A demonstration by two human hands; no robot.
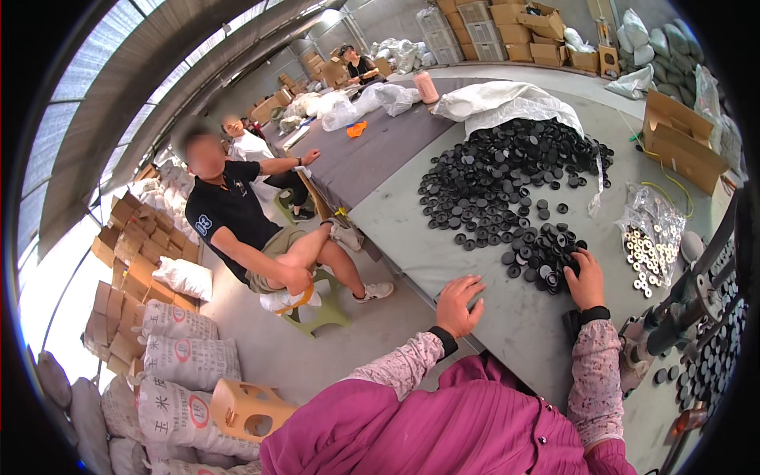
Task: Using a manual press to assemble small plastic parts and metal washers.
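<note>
Evidently, most black caps remain heaped; your left hand spreads empty, right hand half-curls against some, grip unclear.

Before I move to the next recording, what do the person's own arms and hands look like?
The sleeves are pale pink with small dark speckles, ending in black cuffs. The left hand and right hand are both ungloved.

sacks: dark characters, red ring emblems | seated person's black sleeve: pale-blue number patch
</note>
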